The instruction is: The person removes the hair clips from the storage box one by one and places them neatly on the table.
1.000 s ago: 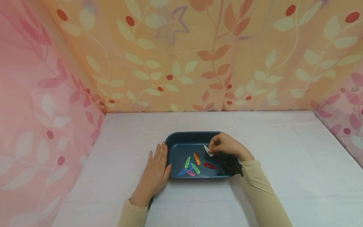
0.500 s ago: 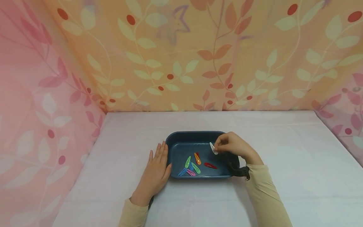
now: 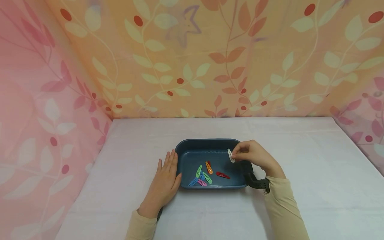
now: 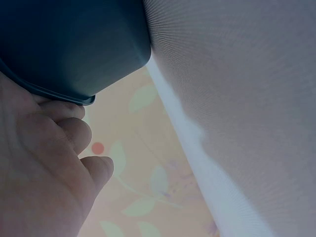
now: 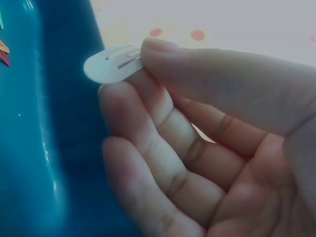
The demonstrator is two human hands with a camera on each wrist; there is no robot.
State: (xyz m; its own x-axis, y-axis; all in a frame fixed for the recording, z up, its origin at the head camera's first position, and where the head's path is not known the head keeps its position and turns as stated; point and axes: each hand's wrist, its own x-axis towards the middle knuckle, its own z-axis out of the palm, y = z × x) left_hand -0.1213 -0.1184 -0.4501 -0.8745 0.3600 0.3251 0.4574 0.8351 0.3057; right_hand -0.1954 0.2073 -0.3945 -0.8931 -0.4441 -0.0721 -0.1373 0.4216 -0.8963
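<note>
A white snap hair clip [image 3: 230, 155] is pinched between the thumb and fingertips of my right hand [image 3: 255, 156], above the right part of a dark blue tray [image 3: 207, 187]. The right wrist view shows the same white clip [image 5: 111, 65] close up, part of it hidden by the thumb. My left hand [image 3: 163, 180] lies with straight fingers against the tray's left rim. In the left wrist view its fingers touch the tray's outer wall [image 4: 98, 54]. Inside the tray lie an orange clip [image 3: 209, 168], a red clip [image 3: 223, 175] and several green, blue and pink clips [image 3: 202, 182].
A white cloth [image 3: 210, 213] covers the table under the tray. Behind it stands an orange leaf-patterned curtain [image 3: 192, 66], with a pink one [image 3: 39, 110] at the left. Another red clip is partly hidden behind the orange one.
My right hand has moved to the right with the white hair clip, from over the tray's middle right toward its right rim. My left hand has stayed at the left rim.
</note>
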